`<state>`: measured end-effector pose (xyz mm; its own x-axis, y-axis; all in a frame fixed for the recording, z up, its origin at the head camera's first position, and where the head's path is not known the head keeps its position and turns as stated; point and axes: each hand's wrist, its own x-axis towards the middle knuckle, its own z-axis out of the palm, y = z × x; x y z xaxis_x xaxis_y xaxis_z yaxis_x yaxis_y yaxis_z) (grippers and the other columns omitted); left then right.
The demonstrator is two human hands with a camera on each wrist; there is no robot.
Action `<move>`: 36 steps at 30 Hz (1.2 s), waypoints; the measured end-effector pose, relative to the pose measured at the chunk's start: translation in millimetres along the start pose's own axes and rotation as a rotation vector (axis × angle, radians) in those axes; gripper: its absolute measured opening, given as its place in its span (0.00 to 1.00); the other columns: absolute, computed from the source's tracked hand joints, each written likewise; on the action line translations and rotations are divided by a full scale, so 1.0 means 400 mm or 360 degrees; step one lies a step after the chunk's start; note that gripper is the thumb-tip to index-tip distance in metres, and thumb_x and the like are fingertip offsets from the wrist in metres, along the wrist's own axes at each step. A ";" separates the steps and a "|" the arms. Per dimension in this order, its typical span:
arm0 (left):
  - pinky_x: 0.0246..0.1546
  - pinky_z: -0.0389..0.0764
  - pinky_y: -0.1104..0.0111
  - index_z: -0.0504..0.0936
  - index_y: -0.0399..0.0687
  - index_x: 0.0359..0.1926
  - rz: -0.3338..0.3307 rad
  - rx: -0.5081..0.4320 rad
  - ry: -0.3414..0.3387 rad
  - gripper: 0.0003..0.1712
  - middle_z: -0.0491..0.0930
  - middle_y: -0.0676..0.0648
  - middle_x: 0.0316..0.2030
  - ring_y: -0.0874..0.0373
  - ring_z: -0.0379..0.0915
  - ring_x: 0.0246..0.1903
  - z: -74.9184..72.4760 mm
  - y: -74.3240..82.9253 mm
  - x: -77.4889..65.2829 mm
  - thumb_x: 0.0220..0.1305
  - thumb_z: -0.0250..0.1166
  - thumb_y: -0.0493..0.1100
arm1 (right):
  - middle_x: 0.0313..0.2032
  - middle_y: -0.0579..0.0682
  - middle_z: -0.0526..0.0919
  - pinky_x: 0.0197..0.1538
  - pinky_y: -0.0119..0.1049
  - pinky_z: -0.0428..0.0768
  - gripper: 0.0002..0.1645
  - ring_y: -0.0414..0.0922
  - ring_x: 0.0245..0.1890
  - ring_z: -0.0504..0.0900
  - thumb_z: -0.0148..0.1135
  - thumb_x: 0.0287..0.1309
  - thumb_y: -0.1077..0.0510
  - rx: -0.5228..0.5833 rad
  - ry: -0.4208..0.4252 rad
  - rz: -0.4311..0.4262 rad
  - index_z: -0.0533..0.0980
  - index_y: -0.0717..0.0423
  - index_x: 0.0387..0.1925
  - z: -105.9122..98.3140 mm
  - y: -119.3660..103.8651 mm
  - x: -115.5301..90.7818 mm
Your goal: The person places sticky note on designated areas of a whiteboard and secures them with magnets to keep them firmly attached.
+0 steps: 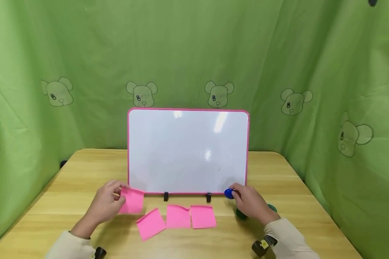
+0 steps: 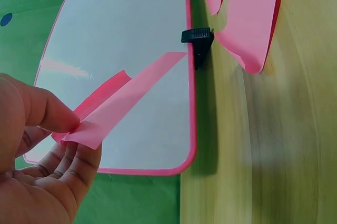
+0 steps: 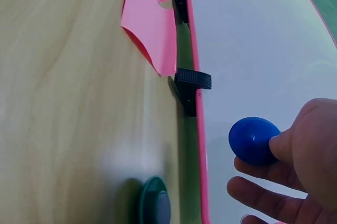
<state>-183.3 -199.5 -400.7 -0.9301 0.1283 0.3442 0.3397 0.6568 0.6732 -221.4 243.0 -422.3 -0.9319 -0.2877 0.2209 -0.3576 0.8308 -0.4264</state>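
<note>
Between thumb and fingers, my left hand (image 1: 105, 203) pinches a pink sticky note (image 1: 133, 201) by its left side, just in front of the lower left corner of a pink-framed whiteboard (image 1: 181, 151). The left wrist view has this note (image 2: 124, 100) bent, overlapping the board. My right hand (image 1: 253, 201) pinches a glossy blue round magnet (image 1: 228, 193) near the board's lower right corner. From the right wrist, the blue magnet (image 3: 254, 141) shows at the tips of thumb and index finger, the other fingers spread below it.
Three more pink sticky notes (image 1: 178, 217) lie in a row before the board, edges curling. Black clip feet (image 1: 166, 196) hold the board upright. Green round magnets (image 1: 241, 214) lie under and beside the right hand on the wooden table (image 1: 94, 169). A green curtain (image 1: 181, 54) surrounds it.
</note>
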 end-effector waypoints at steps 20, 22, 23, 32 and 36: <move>0.35 0.83 0.68 0.81 0.41 0.40 -0.0004 -0.0017 -0.0020 0.14 0.78 0.44 0.42 0.54 0.78 0.35 0.016 0.013 0.016 0.51 0.60 0.26 | 0.33 0.50 0.81 0.31 0.35 0.75 0.09 0.41 0.26 0.72 0.56 0.64 0.66 0.0094 0.0041 0.0052 0.78 0.60 0.45 -0.019 -0.012 0.018; 0.34 0.82 0.68 0.81 0.41 0.39 0.0012 -0.0020 -0.0001 0.15 0.78 0.44 0.42 0.54 0.78 0.35 0.018 0.014 0.020 0.50 0.60 0.26 | 0.34 0.50 0.81 0.32 0.35 0.75 0.10 0.41 0.26 0.72 0.56 0.64 0.66 0.0100 0.0046 0.0058 0.78 0.60 0.45 -0.019 -0.014 0.022; 0.34 0.82 0.68 0.81 0.41 0.39 0.0018 -0.0020 0.0004 0.15 0.78 0.44 0.41 0.55 0.77 0.34 0.018 0.014 0.022 0.50 0.60 0.26 | 0.34 0.50 0.82 0.32 0.35 0.75 0.10 0.41 0.26 0.72 0.56 0.64 0.66 0.0099 0.0049 0.0052 0.78 0.60 0.45 -0.019 -0.016 0.024; 0.34 0.83 0.65 0.81 0.41 0.40 0.0046 -0.0015 0.0030 0.15 0.78 0.43 0.42 0.52 0.79 0.34 0.025 0.009 0.043 0.51 0.60 0.26 | 0.36 0.52 0.82 0.32 0.36 0.73 0.10 0.42 0.26 0.71 0.56 0.64 0.65 0.0081 0.0120 -0.0018 0.79 0.60 0.46 -0.024 -0.039 0.052; 0.34 0.82 0.67 0.81 0.42 0.39 0.0057 -0.0022 0.0041 0.15 0.78 0.44 0.41 0.54 0.78 0.34 0.027 0.011 0.052 0.50 0.59 0.25 | 0.36 0.53 0.83 0.28 0.34 0.72 0.10 0.41 0.24 0.71 0.56 0.64 0.66 0.0101 0.0146 -0.0050 0.79 0.60 0.45 -0.020 -0.038 0.065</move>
<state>-202.5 -185.9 -397.7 -0.9135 0.1319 0.3849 0.3746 0.6417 0.6692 -239.8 226.6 -402.9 -0.9118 -0.2659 0.3130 -0.3923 0.7894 -0.4721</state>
